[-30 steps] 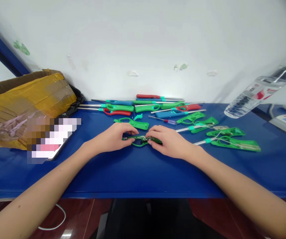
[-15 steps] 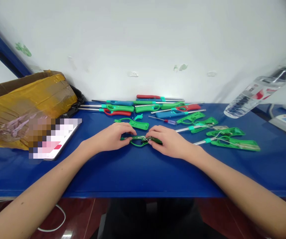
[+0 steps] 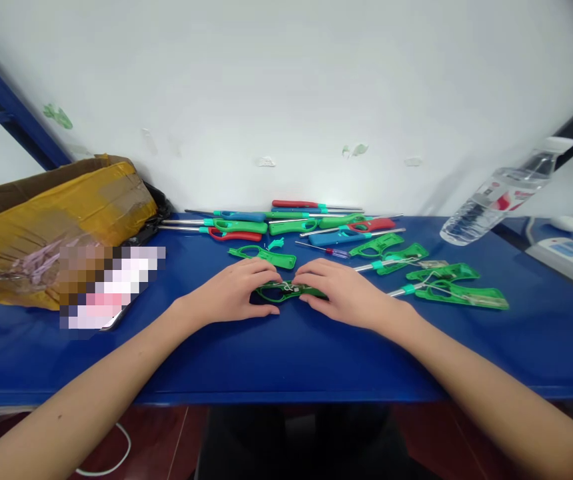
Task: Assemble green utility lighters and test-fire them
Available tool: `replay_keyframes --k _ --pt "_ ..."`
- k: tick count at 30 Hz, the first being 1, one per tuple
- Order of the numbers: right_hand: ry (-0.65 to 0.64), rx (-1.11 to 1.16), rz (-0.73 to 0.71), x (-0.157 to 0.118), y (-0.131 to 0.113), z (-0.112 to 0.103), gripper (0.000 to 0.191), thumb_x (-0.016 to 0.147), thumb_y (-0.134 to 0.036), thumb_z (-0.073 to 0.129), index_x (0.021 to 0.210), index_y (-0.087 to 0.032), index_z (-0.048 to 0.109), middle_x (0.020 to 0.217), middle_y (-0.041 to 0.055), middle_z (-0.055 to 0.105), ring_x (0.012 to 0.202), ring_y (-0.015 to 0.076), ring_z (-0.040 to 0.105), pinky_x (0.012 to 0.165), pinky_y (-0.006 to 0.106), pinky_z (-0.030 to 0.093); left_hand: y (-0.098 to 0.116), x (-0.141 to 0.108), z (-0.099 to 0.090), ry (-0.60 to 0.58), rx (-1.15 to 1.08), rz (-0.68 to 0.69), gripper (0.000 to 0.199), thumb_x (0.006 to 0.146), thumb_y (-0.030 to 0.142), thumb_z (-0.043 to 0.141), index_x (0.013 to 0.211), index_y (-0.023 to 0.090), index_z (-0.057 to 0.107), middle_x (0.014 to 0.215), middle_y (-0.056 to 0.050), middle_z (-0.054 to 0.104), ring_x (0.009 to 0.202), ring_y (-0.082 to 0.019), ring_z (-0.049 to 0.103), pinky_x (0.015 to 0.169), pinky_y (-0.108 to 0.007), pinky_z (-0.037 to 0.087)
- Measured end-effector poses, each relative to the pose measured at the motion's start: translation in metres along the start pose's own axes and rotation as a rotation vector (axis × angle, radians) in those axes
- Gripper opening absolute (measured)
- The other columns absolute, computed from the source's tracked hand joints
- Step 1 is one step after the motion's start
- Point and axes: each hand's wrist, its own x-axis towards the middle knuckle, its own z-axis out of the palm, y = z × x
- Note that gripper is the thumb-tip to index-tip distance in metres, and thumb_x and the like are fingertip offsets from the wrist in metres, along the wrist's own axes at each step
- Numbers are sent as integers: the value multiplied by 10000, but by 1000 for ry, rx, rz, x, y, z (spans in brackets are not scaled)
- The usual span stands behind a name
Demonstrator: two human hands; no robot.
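- Presently, in the head view, the green shell [image 3: 291,289] is between the two hands, over the middle of the blue table [image 3: 276,363]; whether it touches the surface, I cannot tell.
- Its long axis runs left to right, nearly parallel to the table's front edge, with the loop toward the left.
- The right hand [image 3: 341,293] pinches the right part between thumb and fingers, covering that end.
- The left hand [image 3: 234,290] hides the left end; its thumb stands apart, and its grip I cannot tell.
- Small metal parts inside are hard to distinguish.
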Motion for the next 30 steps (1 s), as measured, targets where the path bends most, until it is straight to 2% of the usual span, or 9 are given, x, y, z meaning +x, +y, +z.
replay_keyframes --k 8,16,23,30 --pt "29 -19 -26 -2 6 4 201 938 -225 564 1073 -177 705 1093 117 687 1015 251 636 900 419 540 -2 0 4 -16 -7 -39 383 911 454 614 1205 207 612 1153 -88 655 1074 -237 617 946 -360 487" --pt "69 -10 -47 -1 6 8 198 937 -193 552 1049 -185 715 1073 114 696 1012 246 639 899 420 545 -2 1 4 -7 38 -4 368 928 423 596 1221 205 632 1131 -97 665 1042 -239 622 933 -376 497" --pt "132 16 -39 -1 7 9 195 934 -182 549 908 -191 742 1027 99 699 952 225 648 843 376 556 2 1 7 0 33 12 329 949 403 572 1202 207 646 1200 -98 644 1086 -244 617 954 -383 497" --pt "16 -91 -131 -1 4 1 183 919 -178 573 875 -177 750 1003 98 698 952 238 629 849 394 534 1 3 9 57 -90 2 199 953 319 567 1038 205 705 1128 -84 645 1033 -207 621 917 -341 515"
